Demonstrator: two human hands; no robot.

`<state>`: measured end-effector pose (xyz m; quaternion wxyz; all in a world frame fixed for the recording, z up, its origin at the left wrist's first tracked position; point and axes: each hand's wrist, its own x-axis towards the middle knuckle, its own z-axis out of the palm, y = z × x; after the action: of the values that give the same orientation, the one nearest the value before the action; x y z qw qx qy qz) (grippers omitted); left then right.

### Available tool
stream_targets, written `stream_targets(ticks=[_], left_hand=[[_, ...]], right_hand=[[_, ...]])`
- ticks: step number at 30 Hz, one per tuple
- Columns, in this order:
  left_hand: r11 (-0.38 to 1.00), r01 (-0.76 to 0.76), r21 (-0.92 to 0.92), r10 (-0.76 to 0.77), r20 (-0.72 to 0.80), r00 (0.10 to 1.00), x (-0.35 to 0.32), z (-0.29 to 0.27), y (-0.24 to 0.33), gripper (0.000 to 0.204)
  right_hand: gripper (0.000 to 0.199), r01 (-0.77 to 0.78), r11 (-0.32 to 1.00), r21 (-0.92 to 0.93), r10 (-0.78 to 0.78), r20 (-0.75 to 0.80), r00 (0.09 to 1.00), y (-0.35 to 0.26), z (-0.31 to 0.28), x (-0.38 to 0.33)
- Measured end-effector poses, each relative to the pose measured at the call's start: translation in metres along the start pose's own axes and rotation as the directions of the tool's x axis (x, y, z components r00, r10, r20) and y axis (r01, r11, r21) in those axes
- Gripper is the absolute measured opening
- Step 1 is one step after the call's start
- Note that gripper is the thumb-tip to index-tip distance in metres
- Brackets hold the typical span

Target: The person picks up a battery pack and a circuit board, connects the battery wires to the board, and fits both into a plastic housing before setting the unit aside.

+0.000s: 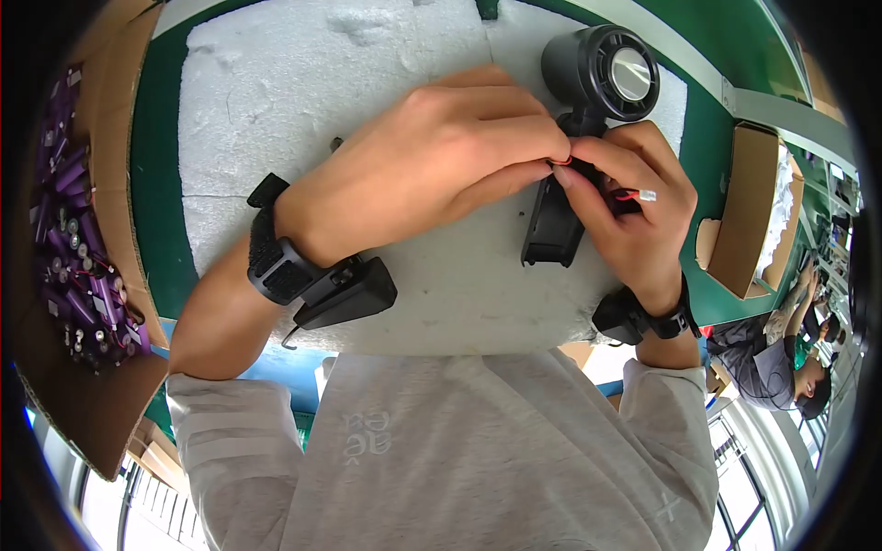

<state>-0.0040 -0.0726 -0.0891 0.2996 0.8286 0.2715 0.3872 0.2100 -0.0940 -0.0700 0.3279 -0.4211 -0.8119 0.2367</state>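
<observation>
A black handheld fan (554, 225) lies on the foam, its round head at the far right and its handle running toward me. My left hand (450, 138) reaches across from the left, thumb and fingers pinched on a thin red wire (559, 163) above the handle. Close against it, my right hand (654, 230) pinches at the same wire between thumb and forefinger. A small white connector plug (649, 196) on red and dark leads sticks out over my right palm. Fingers hide the upper handle and most of the wiring.
White foam sheets (276, 101) cover the green table (158, 216). At left stands a cardboard box (115, 174) with many purple cylindrical cells (78, 275). A smaller carton (742, 207) with white material is at right. Another person (776, 367) sits beyond it. Both wrists wear black strapped devices.
</observation>
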Motion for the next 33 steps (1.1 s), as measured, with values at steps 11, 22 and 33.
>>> stream_targets(ticks=[11,22,33], left_hand=[[0.970,0.190,-0.150,-0.185,0.048,0.982,-0.010,0.005,-0.001,0.031],[0.806,0.458,-0.376,-0.410,0.203,0.889,-0.009,-0.005,0.010,0.047],[0.934,0.255,-0.250,-0.238,0.097,0.966,-0.015,-0.004,0.001,0.031]], right_hand=[[0.022,-0.020,1.000,-0.003,0.020,0.038,0.999,0.004,0.004,-0.003],[0.021,-0.104,0.994,0.035,0.102,0.045,0.994,-0.006,0.003,-0.004],[0.021,-0.057,0.997,-0.059,0.058,0.026,0.998,-0.007,0.012,-0.008]])
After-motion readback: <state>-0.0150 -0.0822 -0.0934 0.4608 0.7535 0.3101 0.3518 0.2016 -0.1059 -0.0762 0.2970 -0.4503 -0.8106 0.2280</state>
